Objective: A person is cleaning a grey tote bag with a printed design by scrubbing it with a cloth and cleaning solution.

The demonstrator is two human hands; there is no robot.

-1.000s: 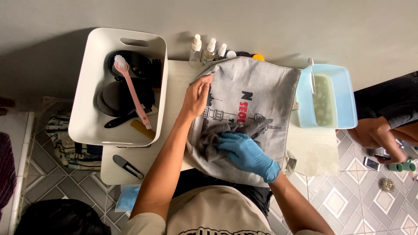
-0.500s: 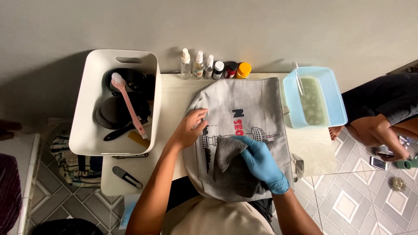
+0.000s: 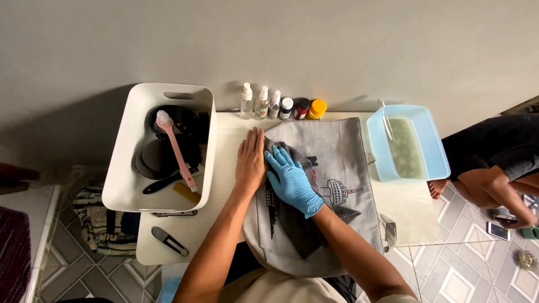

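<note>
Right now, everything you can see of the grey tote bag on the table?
The grey tote bag lies flat on the white table, its near end hanging off the edge toward the person. It looks like woven fabric with a dark printed tower graphic and some lettering, and a strap shows at its right side. The bare left hand presses flat on its left edge. The blue-gloved right hand presses a dark grey cloth onto its middle. Its far right corner reaches the light blue tub.
</note>
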